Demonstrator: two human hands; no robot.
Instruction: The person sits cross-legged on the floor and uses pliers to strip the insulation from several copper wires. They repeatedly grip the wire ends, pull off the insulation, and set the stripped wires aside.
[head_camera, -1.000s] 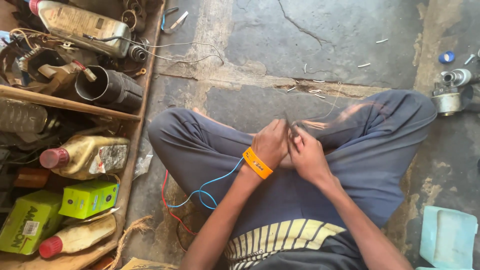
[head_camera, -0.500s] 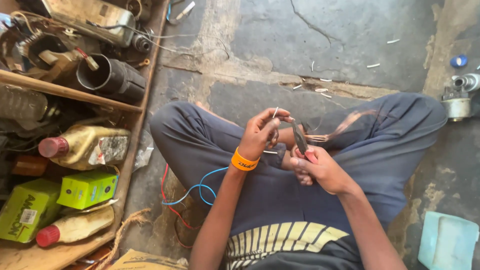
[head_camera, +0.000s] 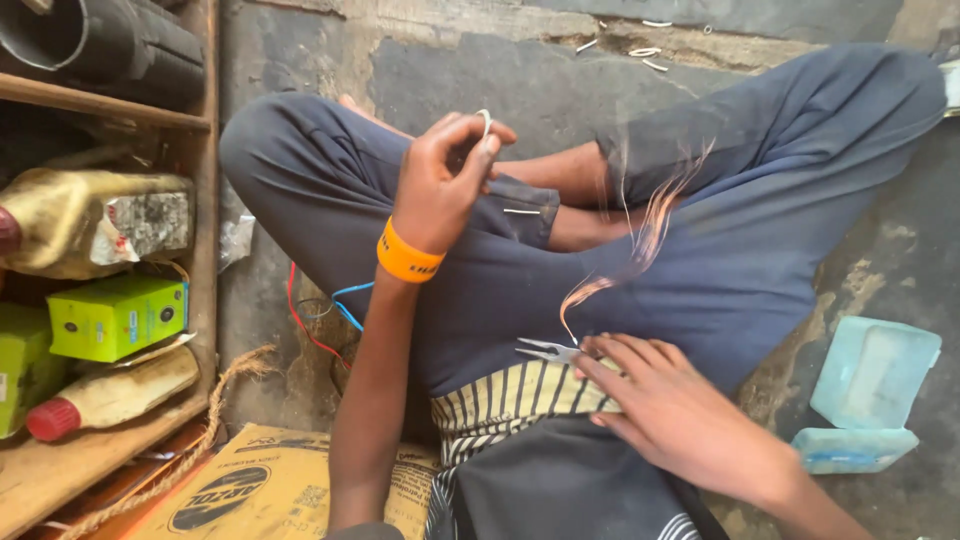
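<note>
I sit cross-legged on a concrete floor in dark blue trousers. My left hand (head_camera: 445, 175), with an orange wristband (head_camera: 408, 254), is raised over my left knee and pinches a small white piece of wire (head_camera: 486, 120) between thumb and fingertips. My right hand (head_camera: 665, 405) lies low on my lap, fingers over the handles of small metal pliers (head_camera: 545, 350) whose tips point left. Thin copper strands (head_camera: 650, 225) rise blurred from near the pliers toward my right knee.
A wooden shelf (head_camera: 205, 130) on the left holds oil bottles (head_camera: 95, 225), green boxes (head_camera: 115, 315) and a black pipe (head_camera: 110, 45). Red and blue wires (head_camera: 325, 310) lie by my leg. A cardboard box (head_camera: 270, 485) sits near me, and a pale blue plastic case (head_camera: 870, 385) at right.
My hands have parted: the left rose with the white piece, the right dropped to my lap with the pliers. The view has tipped down and closer to my lap.
</note>
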